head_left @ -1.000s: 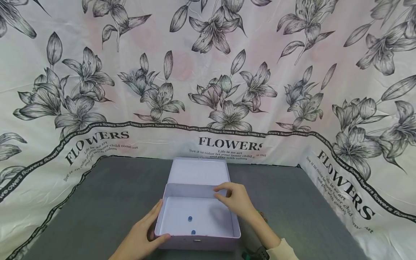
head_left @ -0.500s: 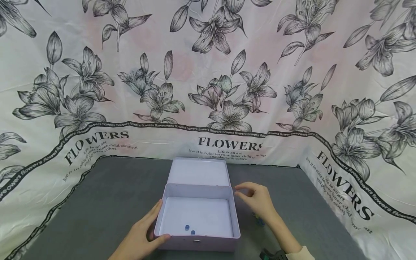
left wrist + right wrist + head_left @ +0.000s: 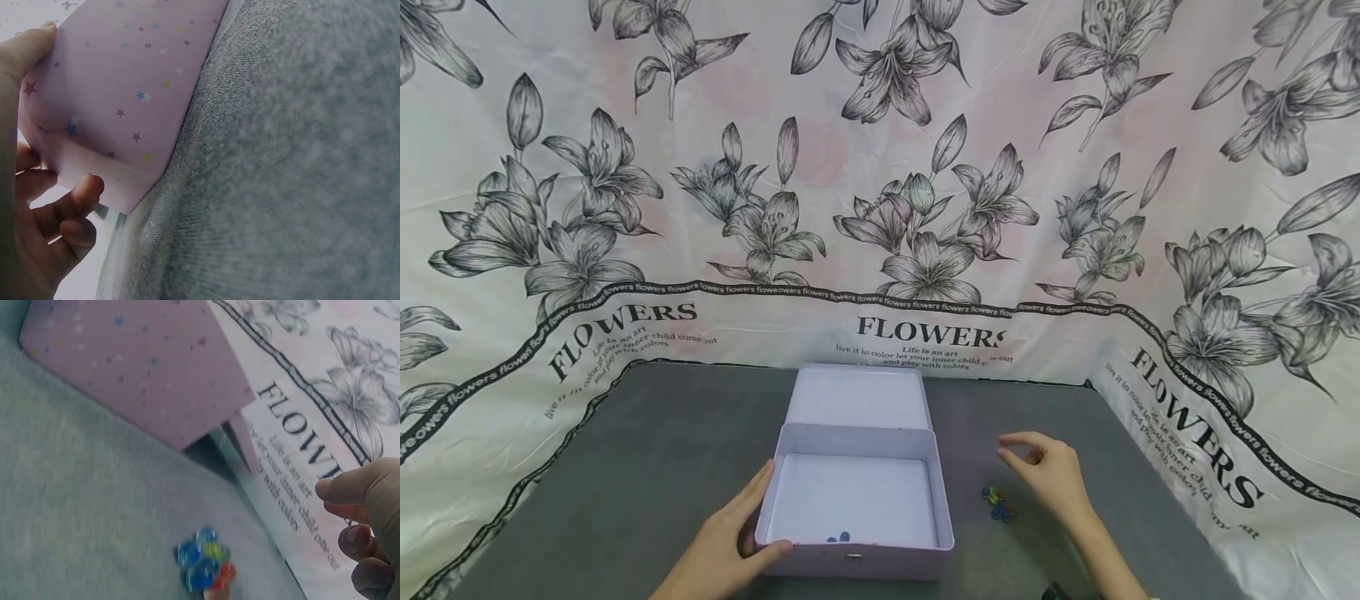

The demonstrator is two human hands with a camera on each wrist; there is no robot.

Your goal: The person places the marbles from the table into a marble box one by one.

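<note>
A pale pink metal box (image 3: 887, 563) stands on the grey table, its lid (image 3: 859, 397) folded back behind it. My left hand (image 3: 724, 535) holds the box's front left corner, thumb at the front rim and fingers along the left side. Two small blue marbles (image 3: 844, 537) lie inside, against the front wall. Right of the box, my right hand (image 3: 1051, 477) hovers with nothing in it, thumb and forefinger slightly apart. Below and left of that hand lies a cluster of glass marbles (image 3: 203, 556), blue, yellow-green and orange-red. Coloured stars dot the box's outer wall (image 3: 119, 94) in the left wrist view.
The grey cloth-covered table (image 3: 685, 442) spreads out on both sides of the box. A white curtain (image 3: 925, 208) printed with flowers and lettering hangs round the back and sides of the table.
My right hand has moved from over the box out to the right, above the table. One blue marble has rolled to the front wall beside the other. My left hand keeps its place.
</note>
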